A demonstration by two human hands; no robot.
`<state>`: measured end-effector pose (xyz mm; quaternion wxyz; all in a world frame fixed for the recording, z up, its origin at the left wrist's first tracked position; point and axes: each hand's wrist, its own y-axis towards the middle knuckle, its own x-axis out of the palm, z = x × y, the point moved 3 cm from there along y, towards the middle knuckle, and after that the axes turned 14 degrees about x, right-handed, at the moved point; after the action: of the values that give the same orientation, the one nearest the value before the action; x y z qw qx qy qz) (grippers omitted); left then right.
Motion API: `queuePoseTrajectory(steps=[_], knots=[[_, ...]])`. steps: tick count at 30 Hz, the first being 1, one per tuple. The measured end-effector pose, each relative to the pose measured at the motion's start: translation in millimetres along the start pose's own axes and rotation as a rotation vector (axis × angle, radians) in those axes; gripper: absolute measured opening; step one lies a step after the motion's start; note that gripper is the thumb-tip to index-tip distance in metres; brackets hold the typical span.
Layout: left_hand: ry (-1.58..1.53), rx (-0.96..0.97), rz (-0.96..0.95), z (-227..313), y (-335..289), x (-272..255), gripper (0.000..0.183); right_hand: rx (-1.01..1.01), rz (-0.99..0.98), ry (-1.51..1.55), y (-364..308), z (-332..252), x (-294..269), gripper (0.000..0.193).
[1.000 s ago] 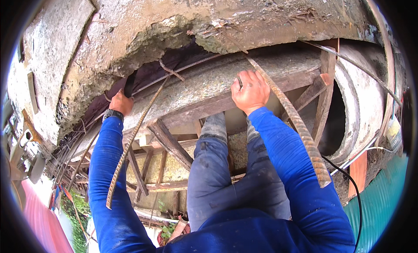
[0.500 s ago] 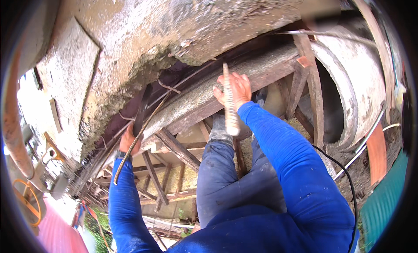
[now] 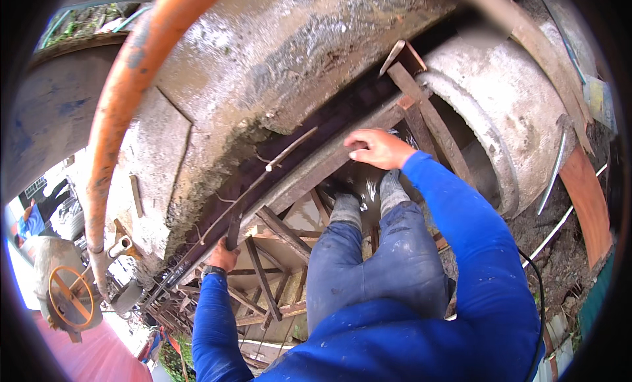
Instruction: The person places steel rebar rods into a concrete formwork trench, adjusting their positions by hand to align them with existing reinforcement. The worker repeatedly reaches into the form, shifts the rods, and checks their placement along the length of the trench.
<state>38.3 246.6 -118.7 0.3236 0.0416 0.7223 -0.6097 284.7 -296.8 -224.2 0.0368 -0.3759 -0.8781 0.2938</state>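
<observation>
My left hand [image 3: 224,255], with a dark watch on its wrist, is closed around the lower end of a dark flat bar [image 3: 234,229] beside the long formwork beam [image 3: 289,191]. Its fingertips are partly hidden. Over the beam's upper part hovers my right hand [image 3: 383,149], holding nothing, with bent fingers and the thumb apart. A rebar rod [image 3: 289,150] with a cut end points out of the dark trench, to the left of that hand. Below the beam, wooden braces [image 3: 284,232] stand crossed.
A large concrete pipe [image 3: 484,122] lies at the right, its mouth behind upright timbers [image 3: 434,122]. Wet broken concrete [image 3: 263,59] slopes beyond the trench. At the left are an orange pipe [image 3: 122,99] and a wheel-shaped handle [image 3: 71,296]. My boots stand in muddy water [image 3: 359,184].
The view has shifted, bringing the orange pipe further in. My right hand has moved right along the beam and now shows clear of the rebar. My left hand stays by the dark bar.
</observation>
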Motion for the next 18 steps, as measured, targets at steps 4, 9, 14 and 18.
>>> queuePoseTrajectory(steps=[4,9,14,18], knots=[[0.01,-0.021,0.02,20,-45,-25,0.085,0.021,0.125,-0.009,-86,-65,-93,0.038],[-0.069,0.026,0.069,-13,-66,-12,0.08,0.069,0.327,-0.12,-198,-130,-182,0.036],[-0.194,0.095,0.066,-28,-56,17,0.07,0.151,0.591,-0.081,-309,-141,-244,0.033],[-0.24,0.124,0.005,-25,-48,34,0.071,0.363,0.797,-0.075,-400,-99,-268,0.028]])
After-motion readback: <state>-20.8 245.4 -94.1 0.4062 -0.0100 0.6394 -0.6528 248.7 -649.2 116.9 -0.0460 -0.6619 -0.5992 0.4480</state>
